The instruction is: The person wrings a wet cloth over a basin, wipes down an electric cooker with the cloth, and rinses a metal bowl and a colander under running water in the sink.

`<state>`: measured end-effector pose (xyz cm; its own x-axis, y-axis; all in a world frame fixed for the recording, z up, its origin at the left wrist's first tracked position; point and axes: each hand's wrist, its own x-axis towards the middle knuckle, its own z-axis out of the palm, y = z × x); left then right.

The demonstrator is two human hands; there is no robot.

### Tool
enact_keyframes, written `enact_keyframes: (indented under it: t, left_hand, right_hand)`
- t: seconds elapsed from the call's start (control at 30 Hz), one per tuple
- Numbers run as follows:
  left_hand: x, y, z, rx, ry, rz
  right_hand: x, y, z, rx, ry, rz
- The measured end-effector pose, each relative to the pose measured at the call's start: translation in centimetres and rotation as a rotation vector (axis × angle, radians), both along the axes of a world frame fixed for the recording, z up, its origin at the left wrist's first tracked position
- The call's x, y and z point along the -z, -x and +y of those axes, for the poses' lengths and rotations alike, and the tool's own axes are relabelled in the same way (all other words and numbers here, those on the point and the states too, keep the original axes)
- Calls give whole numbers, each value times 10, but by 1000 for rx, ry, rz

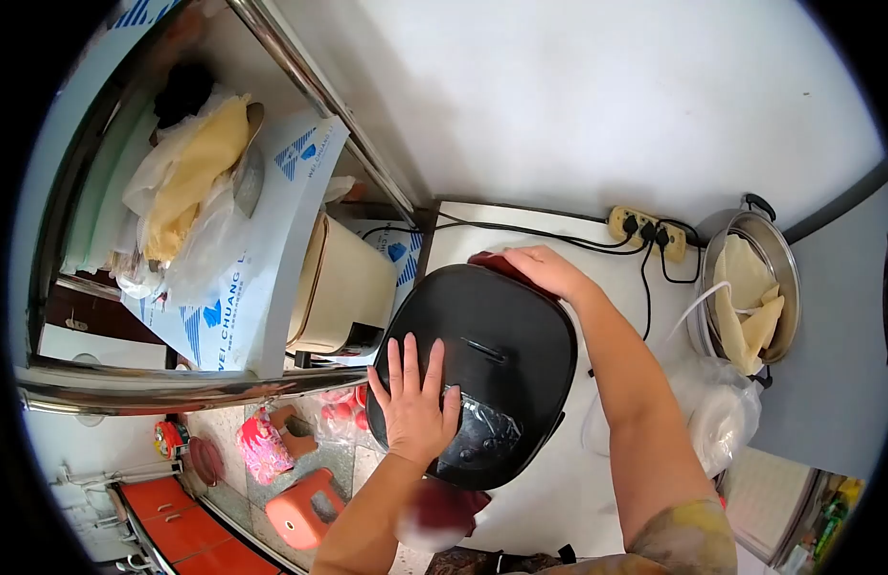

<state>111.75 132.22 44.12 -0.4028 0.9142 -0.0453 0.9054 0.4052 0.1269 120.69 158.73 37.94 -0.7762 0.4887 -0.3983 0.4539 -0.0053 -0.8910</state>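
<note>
A black rounded-square appliance (506, 402) with a glossy top stands on the white tabletop in the head view. My left hand (415, 407) lies flat on its left side, fingers spread. At the far edge my right hand (545, 271) is closed over a dark red part (492, 261); whether this belongs to the appliance or is a cloth, I cannot tell. My right fingertips are partly hidden. Another dark red piece (471, 505) shows at the near edge, partly blurred. A shiny, clear patch like plastic film (484, 428) is on the black top.
A beige bin-like container (343, 283) stands left, beside a metal-framed shelf (300, 177) holding bags. A yellow power strip (645, 233) with black cables lies by the wall. To the right are a steel pot (794, 287) with cloth inside and a plastic bag (722, 417). A red stool (305, 508) is below.
</note>
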Motion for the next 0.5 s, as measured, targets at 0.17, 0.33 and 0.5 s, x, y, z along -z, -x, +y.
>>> enact_keyframes:
  t: [0.17,0.33,0.5]
  left_hand:
    - [1,-1,-1,-4,0,-6]
    - [1,-1,0,0,8,-8]
    - [2,-2,2,23,10,32]
  right_hand:
    - [13,-61,-29,484,306,207]
    - [28,-36,-6,369,348,194]
    - [63,-21,17,231,669,137]
